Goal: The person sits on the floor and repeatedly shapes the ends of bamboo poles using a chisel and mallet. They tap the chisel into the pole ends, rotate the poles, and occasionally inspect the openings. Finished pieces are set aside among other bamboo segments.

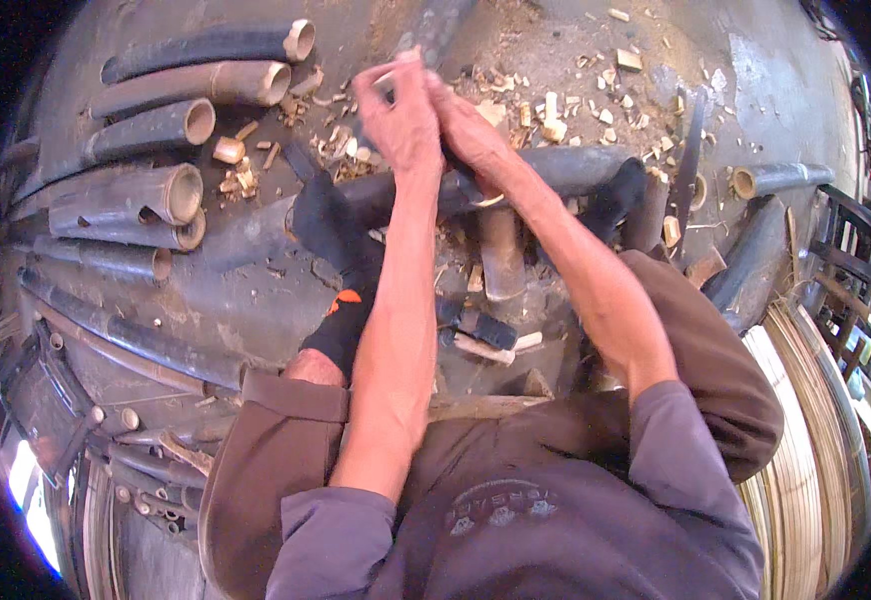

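Note:
My two hands are close together at the upper middle, arms stretched forward. My left hand point(403, 118) is closed, fingers curled at the top. Just beside it, my right hand point(468, 128) is closed too. Both are round a dark bamboo pole point(442, 28), blurred where it runs away beyond them; a pale cut rim shows under my right wrist. The hands hide most of the gripped part. Below them, a thick dark bamboo log point(566, 168) lies crosswise, with my feet in dark socks point(328, 215) against it.
Several bamboo lengths point(136, 128) lie at the left, cut ends facing right. Pale chips point(554, 128) litter the ground ahead. A long dark blade-like piece point(694, 150) stands at the right. Between my legs lies a dark blocky tool point(478, 326). Split strips point(801, 420) are stacked at right.

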Demonstrator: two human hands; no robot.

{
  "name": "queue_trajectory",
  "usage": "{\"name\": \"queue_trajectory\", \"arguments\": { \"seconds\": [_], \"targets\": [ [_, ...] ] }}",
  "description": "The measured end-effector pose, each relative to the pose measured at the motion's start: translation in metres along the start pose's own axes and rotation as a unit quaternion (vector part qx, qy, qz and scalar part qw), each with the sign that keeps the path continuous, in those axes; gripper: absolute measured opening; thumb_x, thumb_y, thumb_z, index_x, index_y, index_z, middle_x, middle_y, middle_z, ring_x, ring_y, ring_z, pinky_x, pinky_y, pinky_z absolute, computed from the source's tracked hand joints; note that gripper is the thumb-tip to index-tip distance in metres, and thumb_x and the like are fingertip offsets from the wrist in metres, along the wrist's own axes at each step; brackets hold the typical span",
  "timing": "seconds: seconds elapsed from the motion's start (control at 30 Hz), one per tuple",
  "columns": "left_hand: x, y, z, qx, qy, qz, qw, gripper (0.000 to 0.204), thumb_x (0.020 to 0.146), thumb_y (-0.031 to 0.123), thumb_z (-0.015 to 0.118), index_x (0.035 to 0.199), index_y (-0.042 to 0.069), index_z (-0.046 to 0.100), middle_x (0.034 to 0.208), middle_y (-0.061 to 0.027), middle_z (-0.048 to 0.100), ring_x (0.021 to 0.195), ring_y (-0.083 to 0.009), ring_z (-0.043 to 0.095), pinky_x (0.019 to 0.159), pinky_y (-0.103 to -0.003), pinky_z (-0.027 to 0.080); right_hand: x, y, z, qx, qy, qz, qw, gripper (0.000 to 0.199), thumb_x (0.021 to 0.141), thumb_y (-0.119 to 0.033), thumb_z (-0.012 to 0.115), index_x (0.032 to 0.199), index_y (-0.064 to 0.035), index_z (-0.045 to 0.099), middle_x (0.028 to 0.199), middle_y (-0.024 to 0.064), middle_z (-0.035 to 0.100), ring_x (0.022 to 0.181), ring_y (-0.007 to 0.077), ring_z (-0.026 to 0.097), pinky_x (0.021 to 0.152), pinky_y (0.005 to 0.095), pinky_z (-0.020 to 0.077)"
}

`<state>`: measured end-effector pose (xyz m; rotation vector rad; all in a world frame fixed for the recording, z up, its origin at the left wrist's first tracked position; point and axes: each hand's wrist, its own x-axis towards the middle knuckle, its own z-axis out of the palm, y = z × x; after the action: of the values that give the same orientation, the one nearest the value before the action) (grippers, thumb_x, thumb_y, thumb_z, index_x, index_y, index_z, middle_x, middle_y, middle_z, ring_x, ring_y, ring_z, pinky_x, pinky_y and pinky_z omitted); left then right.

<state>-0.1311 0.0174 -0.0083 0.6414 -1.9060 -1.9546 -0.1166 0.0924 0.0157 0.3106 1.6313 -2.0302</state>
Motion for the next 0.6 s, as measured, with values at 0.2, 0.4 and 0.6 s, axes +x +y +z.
{"name": "queue_trajectory", "arguments": {
  "seconds": [0.2,0.4,0.6],
  "targets": [
    [-0.047,0.006,-0.056,-0.269,0.166,-0.138,0.939,0.027,0.096,0.025,0.051,0.106,0.002,0.043,0.088,-0.0145,0.06,0.078,-0.0207,0.061,0.07,-0.034,0.053,-0.013,0.019,0.015,-0.262,-0.207,-0.021,0.942,0.056,0.098,-0.046,0.048,0.135,-0.0033,0.05,0.122,0.01,0.059,0.115,0.0188,0.052,0.101,0.0314,0.0385],
    [-0.007,0.0,-0.014,-0.207,0.046,-0.125,0.969,0.024,0.094,0.027,0.052,0.098,0.004,0.051,0.089,-0.0061,0.057,0.085,-0.0154,0.057,0.076,-0.029,0.048,0.01,0.004,-0.008,-0.261,-0.042,-0.106,0.959,0.052,0.096,-0.044,0.052,0.131,-0.0065,0.055,0.128,0.0146,0.059,0.119,0.0254,0.054,0.1,0.0327,0.0408],
    [0.029,-0.034,0.038,-0.184,-0.294,-0.167,0.923,0.029,0.093,0.032,0.05,0.103,0.007,0.062,0.102,-0.0048,0.057,0.097,-0.0203,0.054,0.087,-0.033,0.043,0.01,0.012,-0.019,-0.122,0.256,-0.142,0.948,0.051,0.096,-0.041,0.053,0.133,-0.0053,0.053,0.129,0.0135,0.058,0.119,0.0241,0.054,0.101,0.0332,0.0398]
  ]
}}
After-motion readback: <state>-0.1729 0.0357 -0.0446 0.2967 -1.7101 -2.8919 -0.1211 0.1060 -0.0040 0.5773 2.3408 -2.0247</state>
